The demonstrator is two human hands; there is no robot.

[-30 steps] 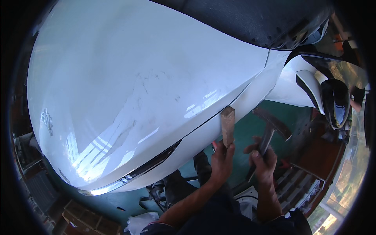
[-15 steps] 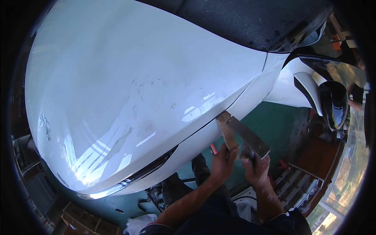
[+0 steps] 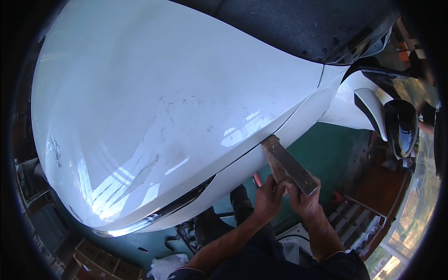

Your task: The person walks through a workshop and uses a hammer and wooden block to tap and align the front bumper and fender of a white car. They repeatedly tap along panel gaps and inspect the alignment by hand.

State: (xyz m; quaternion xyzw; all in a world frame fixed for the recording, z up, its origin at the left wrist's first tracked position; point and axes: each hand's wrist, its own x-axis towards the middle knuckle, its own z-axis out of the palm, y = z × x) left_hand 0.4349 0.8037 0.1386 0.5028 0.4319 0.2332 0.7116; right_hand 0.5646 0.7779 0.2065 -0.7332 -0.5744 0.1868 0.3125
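In front of me is the white hood (image 3: 116, 93) of a car, with dark scuffs near its middle. Beside it runs the white fender (image 3: 252, 163), along a narrow gap. My left hand (image 3: 269, 198) is closed round a tan wooden block (image 3: 276, 167), whose upper end reaches the fender edge by the gap. In my right hand (image 3: 305, 200) is a dark metal hammer (image 3: 294, 167) with a long, flat, bar-like head. The head's far end overlaps the block's top; whether they touch I cannot tell. The handle is hidden by the hand and head. Both hands are close together.
A black headlight (image 3: 186, 196) lies along the front fender edge. To the right are a side mirror (image 3: 400, 126) and a rack of grey trays (image 3: 352, 224). Cardboard boxes (image 3: 100, 261) and a clear plastic bag (image 3: 168, 266) lie low at left. Another person's arm (image 3: 425, 127) shows at far right.
The hammer head has swung down and left across the wooden block. My right hand has come closer to my left. The whole view has shifted slightly.
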